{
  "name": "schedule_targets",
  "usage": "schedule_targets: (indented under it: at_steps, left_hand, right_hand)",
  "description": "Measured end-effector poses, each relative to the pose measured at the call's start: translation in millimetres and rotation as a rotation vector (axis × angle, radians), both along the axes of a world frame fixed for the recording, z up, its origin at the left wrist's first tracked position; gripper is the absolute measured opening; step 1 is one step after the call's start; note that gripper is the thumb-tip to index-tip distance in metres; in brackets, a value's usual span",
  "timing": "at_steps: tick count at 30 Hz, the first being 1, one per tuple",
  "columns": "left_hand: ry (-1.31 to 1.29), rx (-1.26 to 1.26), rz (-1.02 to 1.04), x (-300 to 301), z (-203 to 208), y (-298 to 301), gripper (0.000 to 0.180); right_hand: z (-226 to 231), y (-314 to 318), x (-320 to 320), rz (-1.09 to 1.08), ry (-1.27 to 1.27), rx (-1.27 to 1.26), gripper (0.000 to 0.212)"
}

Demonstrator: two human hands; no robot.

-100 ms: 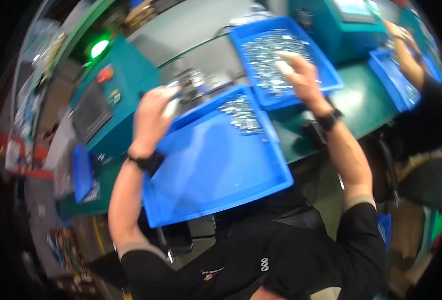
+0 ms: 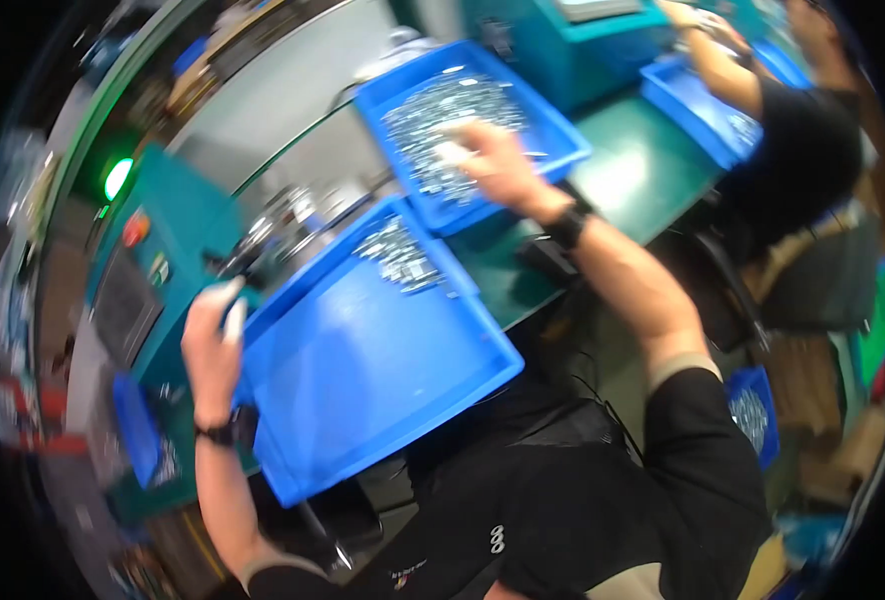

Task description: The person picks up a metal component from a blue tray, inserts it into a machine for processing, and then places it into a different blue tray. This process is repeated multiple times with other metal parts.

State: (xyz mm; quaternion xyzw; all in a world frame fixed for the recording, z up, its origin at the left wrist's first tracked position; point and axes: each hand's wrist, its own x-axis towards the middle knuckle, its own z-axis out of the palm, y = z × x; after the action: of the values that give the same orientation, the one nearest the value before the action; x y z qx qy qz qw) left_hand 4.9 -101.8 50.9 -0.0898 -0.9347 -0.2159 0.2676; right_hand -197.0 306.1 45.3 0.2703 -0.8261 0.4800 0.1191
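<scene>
My left hand (image 2: 213, 340) is beside the left wall of a large blue tray (image 2: 363, 365), near the small metal fixture on the table. White covers sit on its thumb and a finger; motion smears the fingertips, so any held item cannot be made out. My right hand (image 2: 508, 170) reaches over a second blue tray (image 2: 568, 150), its white-covered thumb and finger stretched out and slightly apart above a heap of small, shiny metal parts (image 2: 453, 105). A smaller pile of similar parts (image 2: 398, 255) lies in the far corner of the large tray.
A metal fixture (image 2: 293, 220) stands behind the large tray. At left are a teal machine housing (image 2: 178, 235) with a green light (image 2: 118, 178) and a narrow blue bin (image 2: 138, 425). Another person's arm (image 2: 723, 70) reaches over a blue tray (image 2: 683, 105) at right.
The whole view has swung, so the trays appear farther left. My left hand has moved away from the metal fixture toward the large tray's left side. My right hand stays over the heaped parts.
</scene>
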Motion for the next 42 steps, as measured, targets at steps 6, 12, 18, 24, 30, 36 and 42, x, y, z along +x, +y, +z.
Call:
schedule_targets:
  at_steps: [6, 12, 18, 24, 30, 36, 42]
  left_hand:
    - [-0.155, 0.257, 0.354, 124, 21, -112, 0.02]
    - [-0.163, 0.625, 0.507, 194, -62, -173, 0.022]
    - [-0.031, 0.722, 0.574, 203, -76, -159, 0.024]
    - [0.031, 0.761, 0.576, 204, -81, -140, 0.024]
    - [0.026, 0.723, 0.583, 199, -74, -133, 0.024]
    - [0.038, 0.718, 0.588, 200, -79, -137, 0.023]
    - [0.019, 0.744, 0.618, 201, -79, -136, 0.022]
  right_hand:
    - [-9, -47, 25, 0.054, -0.055, -0.203, 0.036]
    - [-18, -59, 10, 0.03, 0.015, -0.09, 0.036]
    - [10, -123, 44, 0.432, -0.402, -0.194, 0.055]
    - [10, -180, 55, 0.576, -0.512, -0.175, 0.069]
    - [25, -191, 61, 0.574, -0.59, -0.201, 0.073]
    - [26, -214, 65, 0.583, -0.551, -0.113, 0.072]
    - [31, -216, 70, 0.572, -0.552, -0.097, 0.069]
